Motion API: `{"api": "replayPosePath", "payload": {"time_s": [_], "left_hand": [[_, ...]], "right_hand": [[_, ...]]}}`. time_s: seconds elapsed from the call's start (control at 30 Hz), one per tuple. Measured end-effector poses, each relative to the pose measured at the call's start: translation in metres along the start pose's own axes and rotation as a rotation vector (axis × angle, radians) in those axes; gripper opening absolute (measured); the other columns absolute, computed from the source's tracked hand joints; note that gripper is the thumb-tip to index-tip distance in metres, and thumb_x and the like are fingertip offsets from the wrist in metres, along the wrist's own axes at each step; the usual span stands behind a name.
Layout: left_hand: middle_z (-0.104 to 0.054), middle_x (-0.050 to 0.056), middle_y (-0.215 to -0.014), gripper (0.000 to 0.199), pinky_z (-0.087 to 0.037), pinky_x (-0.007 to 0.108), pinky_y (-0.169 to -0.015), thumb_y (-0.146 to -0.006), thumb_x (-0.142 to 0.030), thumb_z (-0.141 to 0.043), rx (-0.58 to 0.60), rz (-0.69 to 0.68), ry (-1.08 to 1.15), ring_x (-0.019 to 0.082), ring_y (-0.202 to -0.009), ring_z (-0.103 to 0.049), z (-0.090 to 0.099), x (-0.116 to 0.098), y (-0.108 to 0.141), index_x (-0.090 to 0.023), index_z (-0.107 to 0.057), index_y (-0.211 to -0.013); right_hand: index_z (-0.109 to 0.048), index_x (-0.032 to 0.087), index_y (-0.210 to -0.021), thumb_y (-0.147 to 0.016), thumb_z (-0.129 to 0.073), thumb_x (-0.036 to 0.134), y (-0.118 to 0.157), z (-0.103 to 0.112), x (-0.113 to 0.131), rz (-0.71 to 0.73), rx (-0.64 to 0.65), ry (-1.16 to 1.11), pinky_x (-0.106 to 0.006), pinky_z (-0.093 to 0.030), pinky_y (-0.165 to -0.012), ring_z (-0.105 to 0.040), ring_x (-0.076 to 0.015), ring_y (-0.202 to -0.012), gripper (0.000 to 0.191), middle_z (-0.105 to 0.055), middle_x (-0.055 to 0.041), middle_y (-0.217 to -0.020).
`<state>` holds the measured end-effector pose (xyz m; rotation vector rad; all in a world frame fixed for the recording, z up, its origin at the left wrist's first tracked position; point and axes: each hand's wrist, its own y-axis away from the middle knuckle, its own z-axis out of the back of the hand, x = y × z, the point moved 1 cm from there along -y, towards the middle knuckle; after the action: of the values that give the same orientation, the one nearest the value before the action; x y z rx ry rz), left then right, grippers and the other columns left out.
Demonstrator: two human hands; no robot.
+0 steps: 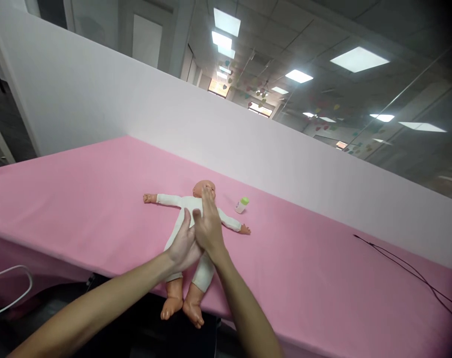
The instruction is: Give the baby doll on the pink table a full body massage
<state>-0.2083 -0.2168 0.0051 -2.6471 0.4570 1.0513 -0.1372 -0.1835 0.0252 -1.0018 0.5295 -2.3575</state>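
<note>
A baby doll (188, 205) with a white cloth body lies on its back on the pink-covered table (80, 184), arms spread wide, its feet over the front edge. Above its torso my left hand (183, 246) and my right hand (210, 226) meet palm to palm. The right fingers are stretched out straight toward the doll's head, hiding part of it. On the left hand the thumb points up, while most of its fingers are behind the right hand. Nothing shows between the palms. A small white bottle with a green cap (242, 205) stands beside the doll's head.
A low white partition (248, 149) runs along the table's back edge. Thin black cables (401, 266) lie on the cloth at the right. A white cable (22, 268) loops past the front left edge.
</note>
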Motion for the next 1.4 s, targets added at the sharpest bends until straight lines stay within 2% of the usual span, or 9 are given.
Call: {"api": "replayPosePath", "payload": {"time_s": [0.17, 0.27, 0.37, 0.5, 0.63, 0.73, 0.9, 1.17, 1.4], "left_hand": [[-0.047, 0.006, -0.162, 0.104, -0.034, 0.05, -0.124, -0.086, -0.091, -0.003, 0.022, -0.119, -0.015, 0.032, -0.157, -0.027, 0.013, -0.035, 0.001, -0.029, -0.041, -0.16], [-0.045, -0.001, -0.163, 0.099, -0.026, 0.049, -0.129, -0.085, -0.092, -0.01, -0.056, -0.197, -0.072, 0.03, -0.16, -0.016, 0.004, -0.021, 0.001, -0.036, -0.039, -0.161], [-0.047, 0.001, -0.161, 0.099, -0.023, 0.049, -0.13, -0.085, -0.092, -0.015, -0.041, -0.176, -0.061, 0.03, -0.16, -0.015, -0.005, 0.007, 0.01, -0.033, -0.043, -0.159], [-0.049, 0.012, -0.16, 0.103, -0.03, 0.052, -0.126, -0.086, -0.092, -0.015, 0.091, 0.0, -0.054, 0.034, -0.157, -0.027, 0.005, 0.015, 0.016, -0.022, -0.056, -0.15], [-0.032, 0.004, -0.17, 0.086, -0.017, 0.043, -0.13, -0.093, -0.085, -0.028, 0.037, -0.218, -0.394, 0.029, -0.16, -0.019, 0.034, -0.011, -0.005, -0.027, -0.052, -0.152], [-0.04, 0.003, -0.166, 0.065, -0.012, 0.04, -0.131, -0.098, -0.066, -0.05, 0.086, -0.354, -0.795, 0.029, -0.158, -0.023, 0.056, -0.018, -0.028, -0.027, -0.055, -0.151], [-0.05, 0.009, -0.159, 0.058, -0.011, 0.045, -0.13, -0.087, -0.056, -0.068, 0.184, -0.256, -1.068, 0.034, -0.156, -0.027, 0.081, 0.001, -0.063, -0.023, -0.068, -0.135], [-0.032, 0.01, -0.167, 0.069, -0.003, 0.037, -0.128, -0.079, -0.056, -0.073, 0.058, -0.149, -1.054, 0.026, -0.159, -0.021, 0.103, 0.009, -0.101, -0.022, -0.063, -0.138], [-0.01, 0.012, -0.172, 0.091, 0.001, 0.039, -0.128, -0.09, -0.067, -0.056, -0.001, -0.057, -1.247, 0.025, -0.161, 0.0, 0.13, -0.001, -0.093, -0.014, -0.036, -0.161]], "right_hand": [[-0.001, 0.026, -0.168, -0.101, -0.03, 0.07, 0.042, -0.008, 0.007, 0.028, 0.064, -0.001, -0.059, -0.008, -0.131, 0.0, -0.0315, -0.161, 0.085, -0.005, -0.0009, -0.175], [-0.003, 0.029, -0.168, -0.094, -0.045, 0.075, 0.064, -0.019, 0.033, 0.189, 0.173, 0.049, -0.063, -0.004, -0.13, 0.003, -0.0366, -0.16, 0.097, -0.007, 0.0002, -0.175], [-0.014, 0.032, -0.168, -0.099, -0.041, 0.07, 0.05, -0.007, 0.037, 0.124, 0.117, 0.066, -0.067, -0.006, -0.129, -0.001, -0.037, -0.161, 0.084, -0.022, -0.0005, -0.172], [-0.026, 0.027, -0.165, -0.102, -0.03, 0.069, 0.018, 0.018, -0.008, -0.024, 0.0, -0.014, -0.059, -0.019, -0.129, -0.017, -0.0322, -0.16, 0.076, -0.03, -0.0053, -0.17], [-0.042, 0.022, -0.159, -0.106, -0.035, 0.058, 0.021, 0.015, -0.067, -0.206, 0.052, -0.041, -0.053, -0.028, -0.127, -0.035, -0.0291, -0.154, 0.065, -0.043, -0.0104, -0.163], [-0.047, 0.023, -0.156, -0.105, -0.041, 0.043, 0.031, 0.002, -0.09, -0.144, 0.199, -0.023, -0.053, -0.025, -0.128, -0.031, -0.0274, -0.156, 0.055, -0.044, -0.0094, -0.163], [-0.038, 0.026, -0.16, -0.099, -0.047, 0.026, 0.03, -0.007, -0.105, -0.059, 0.345, -0.079, -0.049, -0.025, -0.128, -0.028, -0.0233, -0.157, 0.062, -0.037, -0.0057, -0.167], [-0.024, 0.029, -0.165, -0.102, -0.045, 0.04, 0.007, -0.013, -0.147, -0.118, 0.363, -0.011, -0.054, -0.005, -0.131, -0.012, -0.0227, -0.161, 0.068, -0.019, -0.0033, -0.174], [-0.008, 0.015, -0.167, -0.1, -0.033, 0.073, 0.028, -0.002, -0.158, -0.444, 0.296, -0.04, -0.049, -0.003, -0.131, 0.002, -0.0236, -0.162, 0.092, 0.001, -0.0093, -0.174]]}}
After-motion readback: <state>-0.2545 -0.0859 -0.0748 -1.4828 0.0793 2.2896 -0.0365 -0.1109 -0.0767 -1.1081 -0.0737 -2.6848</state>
